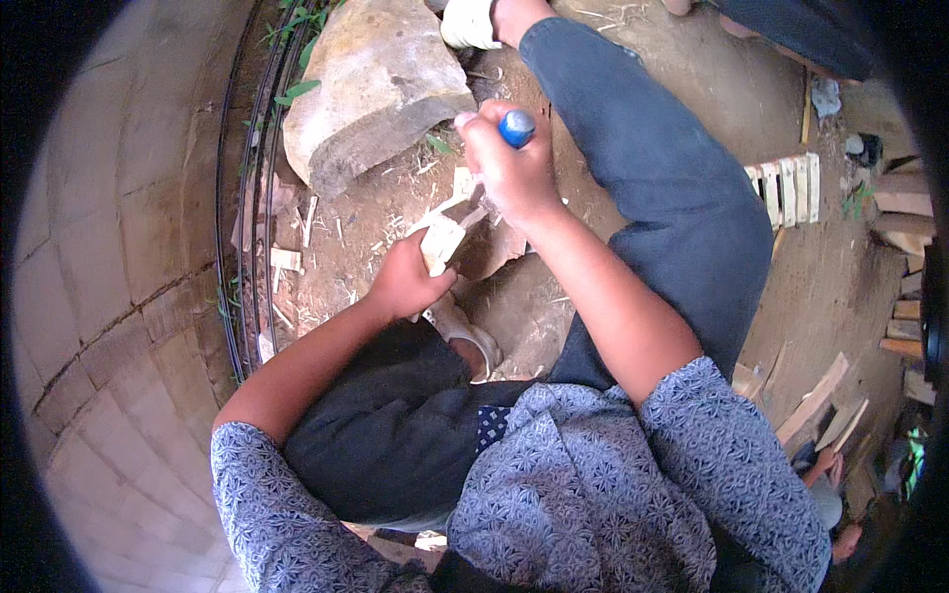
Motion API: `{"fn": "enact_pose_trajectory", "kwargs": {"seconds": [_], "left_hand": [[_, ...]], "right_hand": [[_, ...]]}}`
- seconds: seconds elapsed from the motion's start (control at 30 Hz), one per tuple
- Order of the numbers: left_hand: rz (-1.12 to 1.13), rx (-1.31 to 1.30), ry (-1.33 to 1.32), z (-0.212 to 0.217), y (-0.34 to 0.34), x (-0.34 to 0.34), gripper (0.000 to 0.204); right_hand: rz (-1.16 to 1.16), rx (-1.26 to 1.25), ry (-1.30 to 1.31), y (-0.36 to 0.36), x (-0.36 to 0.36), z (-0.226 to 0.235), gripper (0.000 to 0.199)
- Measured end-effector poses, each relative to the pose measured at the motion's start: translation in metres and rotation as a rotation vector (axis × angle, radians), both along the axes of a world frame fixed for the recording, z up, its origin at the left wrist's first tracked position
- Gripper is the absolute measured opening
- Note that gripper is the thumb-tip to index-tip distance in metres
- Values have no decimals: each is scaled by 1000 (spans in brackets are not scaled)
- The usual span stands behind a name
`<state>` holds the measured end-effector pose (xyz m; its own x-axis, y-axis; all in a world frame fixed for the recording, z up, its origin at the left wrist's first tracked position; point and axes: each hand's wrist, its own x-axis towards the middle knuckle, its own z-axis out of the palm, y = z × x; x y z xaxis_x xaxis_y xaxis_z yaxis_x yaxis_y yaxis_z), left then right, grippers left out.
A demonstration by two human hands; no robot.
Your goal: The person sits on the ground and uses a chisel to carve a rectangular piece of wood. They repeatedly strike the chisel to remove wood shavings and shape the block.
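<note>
My left hand (pixel 407 279) is closed around a pale piece of cut wood (pixel 442 243), holding it low over the ground in front of me. In my right fist (pixel 506 173) is a blue-handled tool (pixel 517 128), its rounded butt end pointing up out of the fist. A narrow, dull part of the tool seems to reach down beside the wood, but my hand hides most of it, so its exact kind is unclear. Wood shavings (pixel 341 232) litter the dirt around both hands.
A large stone block (pixel 381 99) lies ahead, beside dark rods (pixel 259 198) along the left wall (pixel 129 247). To the right are a row of pale slats (pixel 789 191) and loose planks (pixel 816 400). Another person's hand (pixel 822 463) shows at lower right, and a dark-clothed leg (pixel 801 35) at upper right.
</note>
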<state>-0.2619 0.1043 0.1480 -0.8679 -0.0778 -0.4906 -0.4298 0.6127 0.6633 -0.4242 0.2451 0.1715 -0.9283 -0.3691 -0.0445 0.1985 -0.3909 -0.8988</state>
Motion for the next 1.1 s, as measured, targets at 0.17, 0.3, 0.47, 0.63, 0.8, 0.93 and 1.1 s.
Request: {"fn": "enact_pose_trajectory", "kwargs": {"seconds": [0.17,0.3,0.47,0.63,0.8,0.93,1.1], "left_hand": [[43,9,-55,9,3,-2,51],[8,14,-33,2,1,-3,51],[7,7,-16,4,-1,-2,52],[4,-25,-4,6,1,2,51],[5,-2,-28,9,2,-5,51],[17,-26,-54,12,2,-3,50],[43,52,-43,5,2,-2,51]], "right_hand": [[0,-138,23,28,-13,61,37],[-43,48,158,1,9,0,36],[-20,73,-74,-2,0,-31,33],[36,-206,-15,19,-11,45,28],[46,177,299,-11,5,-33,25],[-64,-7,-54,6,-7,-14,25],[-15,-153,-59,19,-16,40,34]]}}
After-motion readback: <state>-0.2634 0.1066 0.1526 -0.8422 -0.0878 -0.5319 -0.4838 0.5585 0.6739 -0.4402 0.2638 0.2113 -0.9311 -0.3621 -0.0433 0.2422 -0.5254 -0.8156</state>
